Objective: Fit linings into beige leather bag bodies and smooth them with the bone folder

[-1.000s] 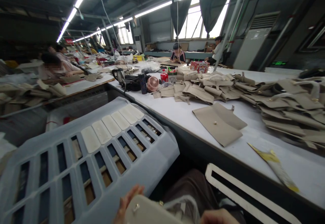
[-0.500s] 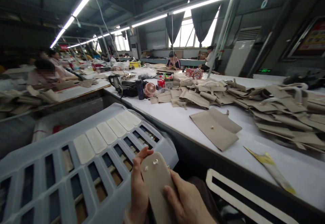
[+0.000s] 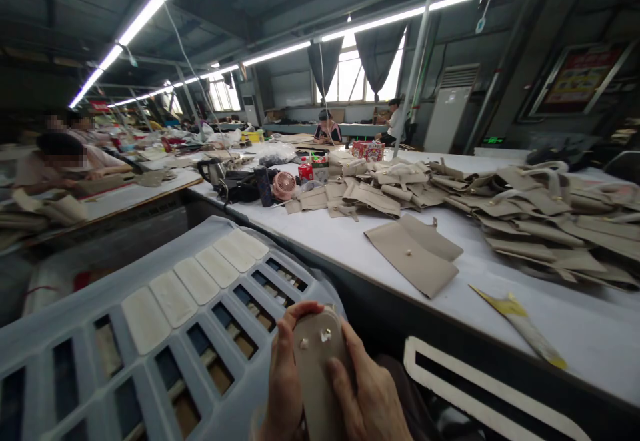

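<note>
Low in the middle of the view, a taupe, round-ended leather-like panel (image 3: pixel 320 381) with small shiny metal fittings near its top is held between both hands. My left hand (image 3: pixel 284 374) is wrapped along its left edge, fingertips curling over the top. My right hand (image 3: pixel 367 388) grips the right side, its thumb pressed on the front face. The panel's lower end runs out of the frame. Left of my hands is a pale blue-grey slotted rack (image 3: pixel 200 321), with several off-white oblong pieces (image 3: pixel 173 294) lying in a row on it.
A white table (image 3: pixel 320 241) extends on the right, bearing one flat taupe piece (image 3: pixel 415 254), a yellow-ended pointed tool (image 3: pixel 520 321) and a large pile of taupe pieces (image 3: pixel 540 221). A white slotted frame (image 3: pixel 480 381) juts in at lower right. Other people sit farther back.
My view has turned slightly right. Both hands and the panel sit a little farther right in the picture, and the left fingers have closed over the panel's top end.
</note>
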`<state>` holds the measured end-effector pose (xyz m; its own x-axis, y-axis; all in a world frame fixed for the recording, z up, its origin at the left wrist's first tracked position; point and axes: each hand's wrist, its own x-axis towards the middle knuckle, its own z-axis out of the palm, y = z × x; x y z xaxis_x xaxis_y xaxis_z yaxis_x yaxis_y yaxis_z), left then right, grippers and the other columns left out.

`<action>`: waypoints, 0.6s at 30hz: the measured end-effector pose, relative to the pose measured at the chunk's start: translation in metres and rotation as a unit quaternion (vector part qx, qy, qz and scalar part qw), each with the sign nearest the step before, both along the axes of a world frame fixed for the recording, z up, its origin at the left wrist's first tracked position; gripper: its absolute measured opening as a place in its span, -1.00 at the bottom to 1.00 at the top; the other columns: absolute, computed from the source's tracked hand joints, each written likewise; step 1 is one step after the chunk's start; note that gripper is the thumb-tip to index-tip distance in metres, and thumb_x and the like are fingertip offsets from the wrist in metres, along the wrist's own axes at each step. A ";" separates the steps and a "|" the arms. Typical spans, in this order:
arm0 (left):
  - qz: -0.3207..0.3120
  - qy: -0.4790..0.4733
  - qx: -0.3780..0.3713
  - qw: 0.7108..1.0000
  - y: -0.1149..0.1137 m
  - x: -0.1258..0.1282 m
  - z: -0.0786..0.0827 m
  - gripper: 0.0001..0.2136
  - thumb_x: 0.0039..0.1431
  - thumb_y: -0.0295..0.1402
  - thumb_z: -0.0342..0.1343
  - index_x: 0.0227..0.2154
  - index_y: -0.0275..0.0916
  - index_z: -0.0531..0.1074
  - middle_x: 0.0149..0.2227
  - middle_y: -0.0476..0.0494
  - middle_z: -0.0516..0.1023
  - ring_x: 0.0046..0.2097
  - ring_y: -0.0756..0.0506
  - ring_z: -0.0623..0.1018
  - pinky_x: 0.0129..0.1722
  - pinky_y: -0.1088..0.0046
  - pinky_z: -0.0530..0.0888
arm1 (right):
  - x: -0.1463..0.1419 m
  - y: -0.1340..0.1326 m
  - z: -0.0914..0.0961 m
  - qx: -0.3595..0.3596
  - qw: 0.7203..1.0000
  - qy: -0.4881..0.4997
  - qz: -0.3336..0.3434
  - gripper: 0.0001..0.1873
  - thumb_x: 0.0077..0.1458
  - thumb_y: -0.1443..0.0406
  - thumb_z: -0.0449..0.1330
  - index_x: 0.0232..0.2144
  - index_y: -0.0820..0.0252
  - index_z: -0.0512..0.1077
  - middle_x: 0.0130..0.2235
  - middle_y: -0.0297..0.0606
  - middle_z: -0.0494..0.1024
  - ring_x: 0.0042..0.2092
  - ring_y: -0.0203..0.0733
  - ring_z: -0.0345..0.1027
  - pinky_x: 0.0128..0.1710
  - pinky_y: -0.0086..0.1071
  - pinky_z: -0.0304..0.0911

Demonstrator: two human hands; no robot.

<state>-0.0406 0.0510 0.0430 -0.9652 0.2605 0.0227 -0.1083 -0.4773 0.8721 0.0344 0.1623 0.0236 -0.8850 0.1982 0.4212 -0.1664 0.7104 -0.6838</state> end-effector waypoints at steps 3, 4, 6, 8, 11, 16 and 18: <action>-0.011 -0.002 -0.002 1.000 0.007 0.003 -0.003 -0.46 0.21 0.16 -0.08 -0.07 -0.21 0.40 -0.11 -0.21 0.51 -0.18 -0.15 0.52 -0.21 0.37 0.49 | 0.002 0.002 -0.003 -0.010 0.999 0.033 -0.013 -0.54 0.33 0.27 -0.06 0.24 0.20 0.16 0.08 -0.13 0.52 -0.03 -0.12 0.52 -0.12 -0.40 0.48; -0.020 -0.006 -0.001 1.000 0.009 0.004 -0.003 -0.46 0.22 0.16 -0.09 -0.06 -0.21 0.40 -0.11 -0.21 0.51 -0.19 -0.15 0.52 -0.21 0.37 0.49 | 0.004 0.002 -0.005 -0.014 0.999 0.042 -0.018 -0.55 0.32 0.27 -0.05 0.22 0.19 0.18 0.07 -0.14 0.53 -0.02 -0.12 0.52 -0.12 -0.41 0.48; -0.046 -0.012 0.002 0.999 0.013 0.006 -0.004 -0.46 0.24 0.15 -0.12 -0.05 -0.21 0.39 -0.11 -0.22 0.52 -0.19 -0.15 0.52 -0.20 0.35 0.48 | 0.007 0.002 -0.008 -0.020 0.998 0.055 -0.024 -0.53 0.32 0.29 -0.04 0.24 0.18 0.17 0.10 -0.15 0.51 0.03 -0.13 0.48 -0.08 -0.43 0.46; -0.070 -0.016 0.002 0.997 0.015 0.008 -0.004 -0.46 0.26 0.15 -0.16 -0.05 -0.22 0.38 -0.14 -0.23 0.53 -0.21 -0.15 0.53 -0.20 0.34 0.48 | 0.011 0.004 -0.009 -0.024 0.998 0.058 -0.026 -0.52 0.32 0.30 -0.03 0.26 0.15 0.15 0.12 -0.17 0.49 0.06 -0.15 0.45 -0.05 -0.44 0.44; -0.106 -0.028 0.001 0.994 0.017 0.009 -0.004 -0.42 0.26 0.16 -0.21 -0.03 -0.24 0.38 -0.22 -0.22 0.54 -0.25 -0.14 0.52 -0.24 0.36 0.47 | 0.016 0.013 -0.006 -0.041 0.998 0.035 -0.025 -0.53 0.32 0.29 -0.02 0.25 0.07 0.17 0.12 -0.25 0.49 0.08 -0.18 0.44 0.00 -0.43 0.42; -0.179 -0.021 0.010 0.984 0.024 0.008 -0.009 -0.40 0.26 0.17 -0.22 -0.01 -0.24 0.39 -0.10 -0.28 0.52 -0.13 -0.21 0.52 -0.10 0.26 0.45 | 0.020 0.034 0.008 0.000 0.997 0.018 -0.078 -0.45 0.28 0.22 0.04 0.29 0.07 0.12 0.00 -0.15 0.50 -0.08 -0.12 0.48 -0.14 -0.32 0.49; -0.175 -0.009 0.012 0.985 0.029 0.007 -0.011 -0.43 0.27 0.15 -0.19 0.02 -0.22 0.37 -0.03 -0.27 0.50 -0.04 -0.23 0.50 -0.02 0.26 0.41 | 0.019 0.040 0.013 0.046 0.995 0.031 -0.083 -0.44 0.26 0.24 0.08 0.28 0.06 0.15 -0.01 -0.13 0.44 -0.08 -0.09 0.43 -0.15 -0.26 0.47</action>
<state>-0.0331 0.0796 0.0316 -0.8170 0.5763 0.0169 -0.2845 -0.4285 0.8576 0.0532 0.2021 0.0361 -0.8150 0.2973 0.4974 -0.0815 0.7910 -0.6063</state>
